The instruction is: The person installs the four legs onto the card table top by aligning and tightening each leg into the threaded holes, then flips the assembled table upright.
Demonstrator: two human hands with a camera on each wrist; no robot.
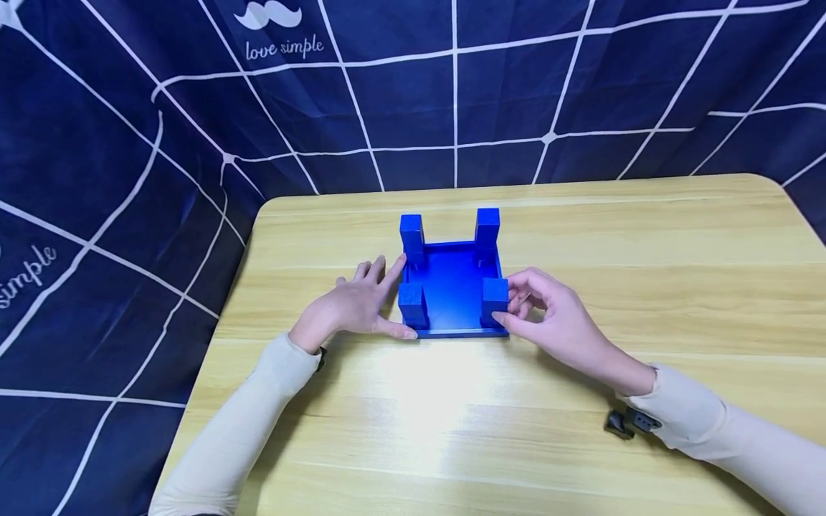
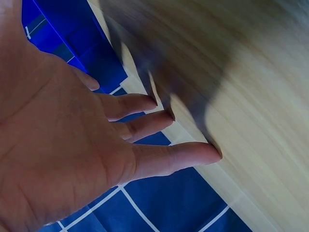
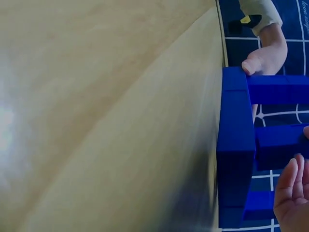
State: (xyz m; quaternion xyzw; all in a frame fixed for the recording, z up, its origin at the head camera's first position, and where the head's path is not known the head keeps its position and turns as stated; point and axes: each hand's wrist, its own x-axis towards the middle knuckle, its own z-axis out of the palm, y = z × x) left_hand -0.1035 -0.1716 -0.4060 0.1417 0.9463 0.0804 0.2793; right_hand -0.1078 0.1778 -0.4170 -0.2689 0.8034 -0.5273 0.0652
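Observation:
A blue square base (image 1: 452, 287) with a raised rim lies on the table, a block-like leg standing at each corner, like a small upturned table. My right hand (image 1: 561, 315) pinches the front right leg (image 1: 495, 297), thumb on its near face and fingers on its outer side. In the right wrist view the fingers (image 3: 292, 186) show beside that leg (image 3: 280, 145). Spread along the base's left side is my left hand (image 1: 358, 304), its thumb at the front left corner and index finger near the back left leg (image 1: 411, 236). The left wrist view shows straight, parted fingers (image 2: 178, 158).
A light wood table (image 1: 413, 430) carries the blue piece near its middle. Dark blue cloth (image 1: 413, 100) with white lines hangs behind and to the left. A small black object (image 1: 618, 424) is beside the right wrist.

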